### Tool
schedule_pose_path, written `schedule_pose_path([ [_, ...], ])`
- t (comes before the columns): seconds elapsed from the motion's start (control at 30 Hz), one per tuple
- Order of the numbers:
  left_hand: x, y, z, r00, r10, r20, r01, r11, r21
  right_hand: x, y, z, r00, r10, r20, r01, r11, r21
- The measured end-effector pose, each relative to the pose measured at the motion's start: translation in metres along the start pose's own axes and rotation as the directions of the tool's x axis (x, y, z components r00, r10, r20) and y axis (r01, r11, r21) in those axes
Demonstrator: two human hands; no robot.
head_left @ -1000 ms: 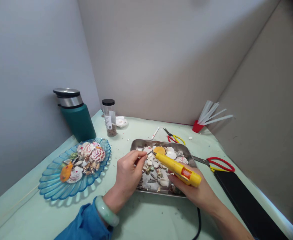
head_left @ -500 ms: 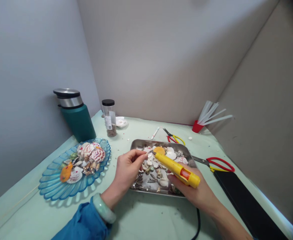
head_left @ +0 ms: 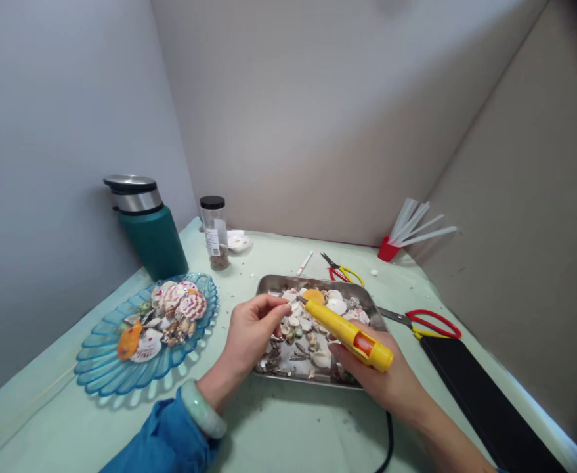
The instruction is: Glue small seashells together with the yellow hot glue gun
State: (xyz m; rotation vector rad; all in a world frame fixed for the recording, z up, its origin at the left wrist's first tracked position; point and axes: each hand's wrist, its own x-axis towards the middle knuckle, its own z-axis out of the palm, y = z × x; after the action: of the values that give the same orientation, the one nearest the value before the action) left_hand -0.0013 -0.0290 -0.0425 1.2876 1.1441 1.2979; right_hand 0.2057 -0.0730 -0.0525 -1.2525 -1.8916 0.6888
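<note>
My right hand (head_left: 379,374) is wrapped round a yellow hot glue gun (head_left: 344,332), its nozzle pointing up and left. My left hand (head_left: 251,335) is closed in a pinch just left of the nozzle tip; whatever its fingertips hold is too small to make out. Both hands are over a metal tray (head_left: 318,380) with white, orange and patterned seashells (head_left: 336,306) and small snail shells in it. On the left, a blue scalloped glass plate (head_left: 113,378) bears a cluster of shells (head_left: 192,305), among them an orange one.
A green flask (head_left: 155,240) and a black-lidded jar (head_left: 214,233) stand behind the plate. Beyond the tray lie a pen (head_left: 305,263) and small scissors (head_left: 342,270). Larger scissors (head_left: 433,323), a black slab (head_left: 485,401) and a red cup of glue sticks (head_left: 389,249) are right.
The glue gun's nozzle tip has drawn slightly away from my left fingertips. Both hands otherwise keep nearly the same place and grip.
</note>
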Motion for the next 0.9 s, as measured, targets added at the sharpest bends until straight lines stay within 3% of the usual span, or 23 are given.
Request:
schedule_pose_path([
  [0.37,-0.0014,-0.0016,0.0009,0.999,0.048,-0.001,-0.048,0.998,0.049,-0.0012,0.0029,0.0005,0.997,0.071,0.003,-0.071,0.997,0.041],
  [0.73,-0.0004,-0.0012,-0.0005,1.000,0.015,-0.010,-0.014,0.999,0.035,-0.0018,-0.0016,-0.0009,0.999,0.013,0.042,-0.013,1.000,0.012],
  [0.9,0.0006,0.0004,-0.0019,1.000,-0.004,-0.001,0.004,1.000,-0.006,-0.0019,-0.0038,-0.0014,0.996,-0.079,0.038,0.080,0.996,-0.035],
])
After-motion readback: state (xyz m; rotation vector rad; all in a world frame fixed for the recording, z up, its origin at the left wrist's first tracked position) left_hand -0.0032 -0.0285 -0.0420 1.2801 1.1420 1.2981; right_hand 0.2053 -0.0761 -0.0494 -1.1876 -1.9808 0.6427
